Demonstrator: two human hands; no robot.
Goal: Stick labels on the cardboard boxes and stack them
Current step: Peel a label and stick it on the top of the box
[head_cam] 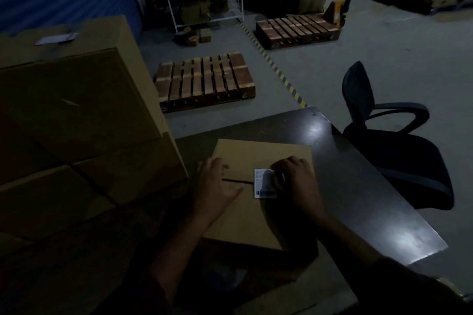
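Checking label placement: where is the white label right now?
In the head view, the white label lies on top of the cardboard box on the table, right of its seam, under the right hand.

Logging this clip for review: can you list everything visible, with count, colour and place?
Cardboard box: one, tan, on the table under both hands.
Label: one, white with barcode, on that box.
Stacked boxes: several, brown, at left.
Table: one, dark, glossy.
Pallets: two, wooden, on the floor.
Office chair: one, black, at right.
Floor tape: one yellow-black stripe.
Left hand: flat on the box.
Right hand: fingers pressing the label.
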